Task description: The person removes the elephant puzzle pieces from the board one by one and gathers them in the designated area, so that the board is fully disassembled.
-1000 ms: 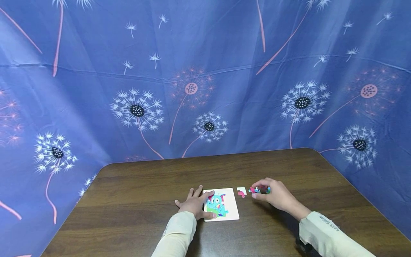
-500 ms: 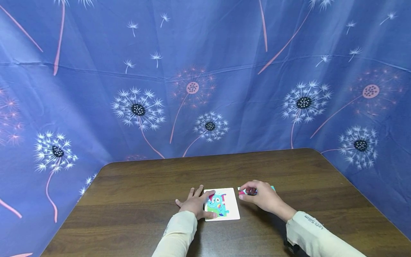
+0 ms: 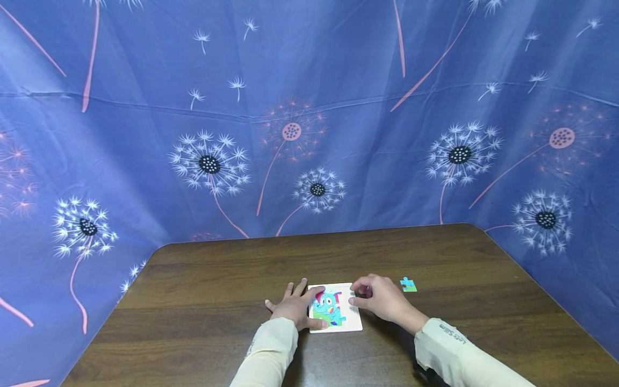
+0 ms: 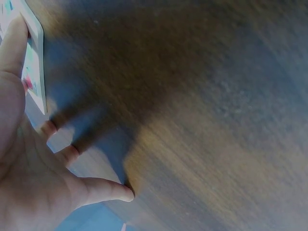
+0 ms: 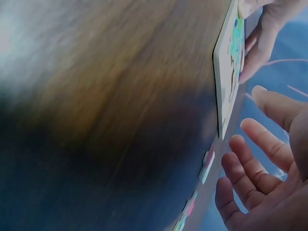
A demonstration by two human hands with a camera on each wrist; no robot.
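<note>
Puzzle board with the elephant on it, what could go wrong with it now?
The puzzle board might slide if the left hand, resting a thumb and finger on it, lets go or pushes. The right hand could bump the loose pieces near its fingers. The blue-green piece, off to the right, could get forgotten.

Blue dandelion cloth, brown table

The right grip has neared the board
</note>
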